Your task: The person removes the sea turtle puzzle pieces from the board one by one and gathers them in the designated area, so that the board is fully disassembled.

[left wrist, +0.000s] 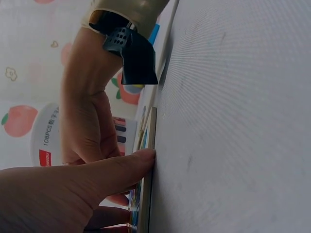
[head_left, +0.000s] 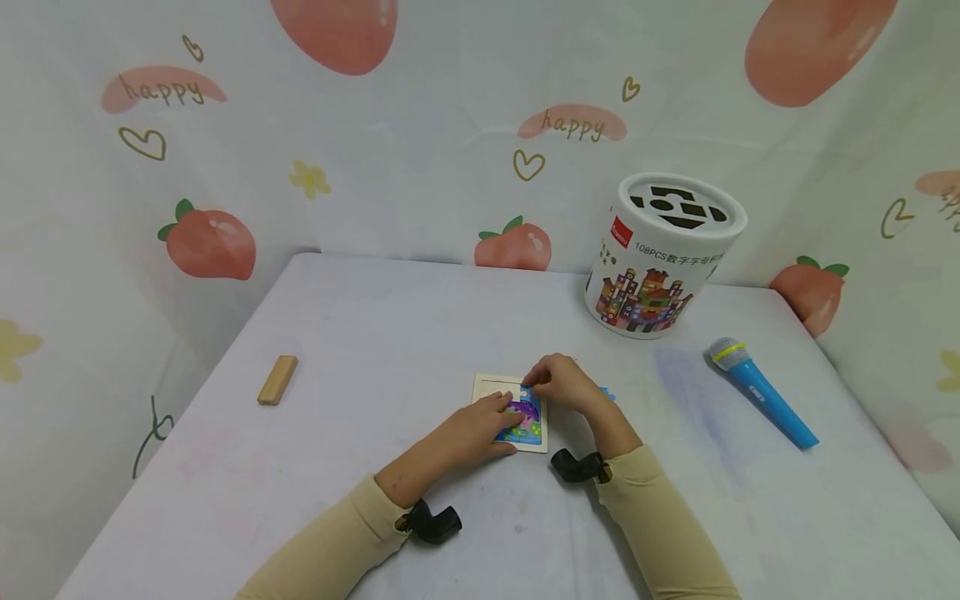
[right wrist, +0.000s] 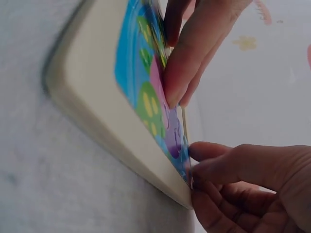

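A small square jigsaw puzzle in a pale wooden frame (head_left: 480, 385) lies flat on the table, bare wood showing at its upper left. Its blue, purple and green pieces (right wrist: 150, 104) fill the near and right parts. Straight fingers of the left hand (head_left: 474, 432) rest on the pieces, and that thumb (left wrist: 138, 162) lies against the frame's near edge. At the far right corner, the right hand (head_left: 564, 385) pinches a blue puzzle piece (head_left: 527, 392) between thumb and fingers. The hand itself partly hides this piece.
Behind the right wrist a bit of something blue (head_left: 608, 392) peeks out. A white block bucket (head_left: 652, 267) stands at the back right, with a blue toy microphone (head_left: 768, 396) nearer the right edge. To the left lies a wooden block (head_left: 277, 380). Printed cloth hangs behind the table.
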The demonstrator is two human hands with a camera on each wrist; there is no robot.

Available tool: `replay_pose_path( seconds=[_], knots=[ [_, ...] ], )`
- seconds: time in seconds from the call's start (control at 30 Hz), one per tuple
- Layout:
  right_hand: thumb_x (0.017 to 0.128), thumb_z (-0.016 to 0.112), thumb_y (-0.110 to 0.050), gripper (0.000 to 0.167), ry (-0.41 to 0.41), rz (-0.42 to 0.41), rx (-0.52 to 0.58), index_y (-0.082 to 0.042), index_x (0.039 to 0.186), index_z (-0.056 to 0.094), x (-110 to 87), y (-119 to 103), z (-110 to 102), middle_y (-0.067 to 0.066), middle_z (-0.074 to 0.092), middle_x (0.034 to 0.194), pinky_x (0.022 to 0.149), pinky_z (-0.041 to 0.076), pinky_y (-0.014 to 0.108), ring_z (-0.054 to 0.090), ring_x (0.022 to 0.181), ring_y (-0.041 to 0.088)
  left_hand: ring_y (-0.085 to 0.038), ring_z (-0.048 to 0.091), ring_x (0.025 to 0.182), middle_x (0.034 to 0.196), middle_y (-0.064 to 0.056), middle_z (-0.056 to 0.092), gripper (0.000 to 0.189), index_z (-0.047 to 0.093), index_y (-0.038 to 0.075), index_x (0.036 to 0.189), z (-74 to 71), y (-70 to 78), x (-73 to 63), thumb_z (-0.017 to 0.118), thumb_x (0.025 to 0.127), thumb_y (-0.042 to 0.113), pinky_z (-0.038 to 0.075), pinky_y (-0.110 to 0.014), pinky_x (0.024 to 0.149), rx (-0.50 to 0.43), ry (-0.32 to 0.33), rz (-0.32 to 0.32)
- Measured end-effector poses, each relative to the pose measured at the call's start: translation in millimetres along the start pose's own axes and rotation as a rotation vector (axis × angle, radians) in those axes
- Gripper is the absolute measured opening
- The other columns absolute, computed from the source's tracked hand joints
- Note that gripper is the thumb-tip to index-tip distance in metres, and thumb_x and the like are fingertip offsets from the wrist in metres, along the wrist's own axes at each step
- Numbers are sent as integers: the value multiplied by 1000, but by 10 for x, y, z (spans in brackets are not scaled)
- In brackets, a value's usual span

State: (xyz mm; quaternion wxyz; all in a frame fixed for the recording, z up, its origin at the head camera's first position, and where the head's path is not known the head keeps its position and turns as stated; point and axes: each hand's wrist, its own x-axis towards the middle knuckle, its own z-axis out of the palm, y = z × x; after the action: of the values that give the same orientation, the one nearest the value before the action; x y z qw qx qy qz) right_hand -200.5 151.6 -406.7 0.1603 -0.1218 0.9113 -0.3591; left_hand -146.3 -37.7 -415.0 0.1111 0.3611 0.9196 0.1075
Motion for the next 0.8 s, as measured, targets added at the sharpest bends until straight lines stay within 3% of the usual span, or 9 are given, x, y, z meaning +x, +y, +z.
replay_pose_path(
  seconds=[0.33, 0.8],
  knots=[
    [82, 56, 4, 14, 55, 10, -5, 1, 90, 68, -12, -57, 73, 11, 59, 91, 71, 46, 26, 51, 81, 19, -30, 40, 134, 143, -17, 43, 49, 56, 12, 131, -1, 7, -15, 62, 88, 36, 42, -42, 103, -9, 4, 5],
    [84, 52, 2, 16, 48, 20, 11, 2, 92, 66, 0, -48, 64, 10, 61, 84, 63, 43, 22, 51, 72, 15, -29, 38, 135, 145, -16, 41, 50, 56, 13, 131, -17, 8, -10, 62, 88, 37, 41, -42, 103, -15, 1, -2]
  ],
)
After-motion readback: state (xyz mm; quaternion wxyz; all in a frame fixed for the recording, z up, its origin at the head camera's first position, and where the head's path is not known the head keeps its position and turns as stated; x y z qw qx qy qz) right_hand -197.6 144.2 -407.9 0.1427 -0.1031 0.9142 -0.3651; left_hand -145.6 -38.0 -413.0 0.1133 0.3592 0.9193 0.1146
